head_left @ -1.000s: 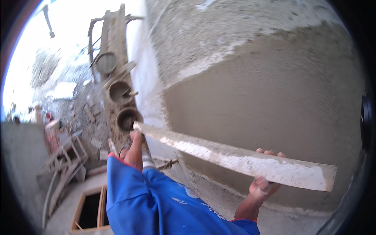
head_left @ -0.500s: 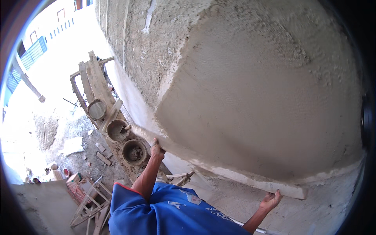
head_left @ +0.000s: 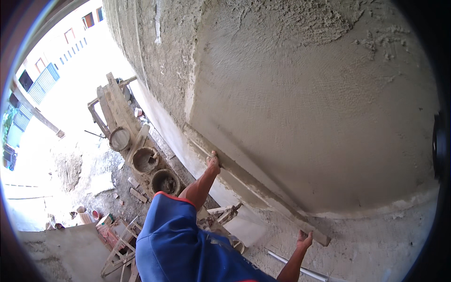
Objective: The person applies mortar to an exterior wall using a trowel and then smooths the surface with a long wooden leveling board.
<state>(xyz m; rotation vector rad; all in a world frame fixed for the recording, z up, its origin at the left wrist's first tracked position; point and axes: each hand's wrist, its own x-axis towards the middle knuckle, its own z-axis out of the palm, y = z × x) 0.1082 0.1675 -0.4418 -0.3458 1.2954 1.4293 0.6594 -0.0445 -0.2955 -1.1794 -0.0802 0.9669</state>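
At the left, rough planks (head_left: 120, 105) carry three round buckets: a pale-topped bucket (head_left: 120, 138), a middle bucket (head_left: 145, 160) with a tool handle in it, and a near bucket (head_left: 165, 182) with grey stuff inside. They stand in a row beside the wall, probably to be within easy reach. Next comes the left hand (head_left: 213, 164), its fingers closed around a long board (head_left: 253, 182) near the upper end. The board slants down to the right along the smooth grey wall (head_left: 319, 131); I cannot tell whether its whole edge touches. Near the lower end, the right hand (head_left: 304, 240) grips from beneath, thumb and fingers slightly parted against the edge. This wide hold likely keeps such a long piece steady.
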